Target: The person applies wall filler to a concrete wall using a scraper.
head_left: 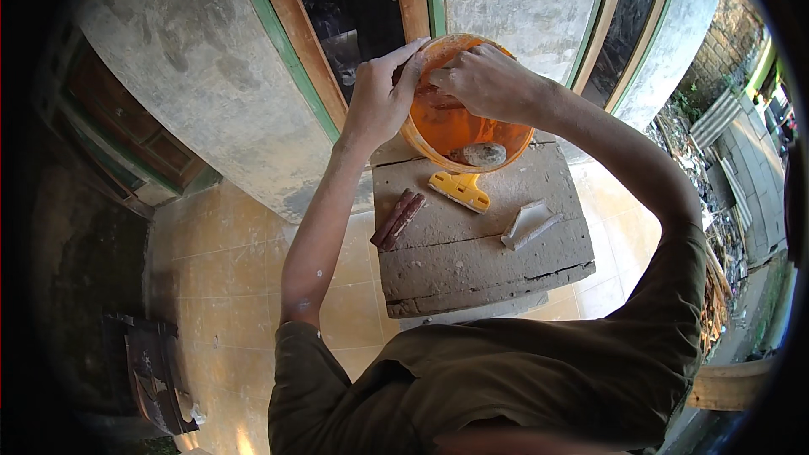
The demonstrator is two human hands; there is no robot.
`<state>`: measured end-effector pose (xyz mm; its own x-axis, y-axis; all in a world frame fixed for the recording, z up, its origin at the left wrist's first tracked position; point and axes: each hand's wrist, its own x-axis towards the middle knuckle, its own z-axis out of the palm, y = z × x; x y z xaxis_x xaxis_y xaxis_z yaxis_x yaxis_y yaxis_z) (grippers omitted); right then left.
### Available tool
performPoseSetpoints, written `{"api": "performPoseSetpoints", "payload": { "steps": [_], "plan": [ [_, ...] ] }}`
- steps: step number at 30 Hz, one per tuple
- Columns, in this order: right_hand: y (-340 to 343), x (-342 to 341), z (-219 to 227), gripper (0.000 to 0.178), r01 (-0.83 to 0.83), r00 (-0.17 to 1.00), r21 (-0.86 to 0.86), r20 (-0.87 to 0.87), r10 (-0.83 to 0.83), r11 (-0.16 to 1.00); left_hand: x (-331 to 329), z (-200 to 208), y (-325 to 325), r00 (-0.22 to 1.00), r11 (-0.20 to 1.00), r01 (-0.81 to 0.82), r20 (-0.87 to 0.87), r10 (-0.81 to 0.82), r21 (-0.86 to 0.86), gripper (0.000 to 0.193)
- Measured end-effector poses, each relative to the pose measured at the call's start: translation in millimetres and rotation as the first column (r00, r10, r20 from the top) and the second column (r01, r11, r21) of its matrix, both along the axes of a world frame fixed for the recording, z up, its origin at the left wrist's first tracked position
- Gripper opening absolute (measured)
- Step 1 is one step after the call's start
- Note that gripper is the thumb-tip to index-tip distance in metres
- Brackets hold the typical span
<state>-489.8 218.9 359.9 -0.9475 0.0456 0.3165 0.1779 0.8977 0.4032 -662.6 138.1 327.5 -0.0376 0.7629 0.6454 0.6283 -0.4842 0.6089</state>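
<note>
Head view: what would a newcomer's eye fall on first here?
The bright orange bucket stands out first, near the top centre, with the person's left grip at its rim and right grip at its opening. Just below it, the yellow scraper-like tool glows against the dusty grey table, between a dark red piece and an off-white one.

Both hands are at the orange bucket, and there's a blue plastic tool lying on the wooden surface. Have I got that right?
Not quite: the plastic tool is yellow, not blue, as the head view shows. The rest is right: the left hand and right hand are at the orange bucket, and the tool lies on the wooden surface.
</note>
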Motion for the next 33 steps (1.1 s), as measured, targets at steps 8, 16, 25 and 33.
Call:
{"api": "performPoseSetpoints", "payload": {
  "steps": [8,16,25,33],
  "plan": [
    [7,-10,-7,0.018,0.017,0.997,-0.030,0.080,-0.015,0.999,3,-3,1,1.000,1.000,-0.030,0.008,0.030,-0.004,0.037],
    [10,-24,-11,0.011,0.125,0.990,-0.131,0.079,-0.116,0.983,3,-2,-8,0.996,0.996,-0.084,0.007,0.084,-0.025,0.037],
    [18,-9,-24,0.013,0.025,0.993,0.074,-0.118,-0.017,0.997,5,0,-12,0.999,0.999,-0.033,-0.011,0.033,-0.006,0.037],
    [2,-3,-3,0.014,0.140,0.989,-0.138,-0.029,-0.145,0.981,6,5,-4,0.999,0.999,-0.036,-0.019,0.036,-0.006,0.037]
  ]
}}
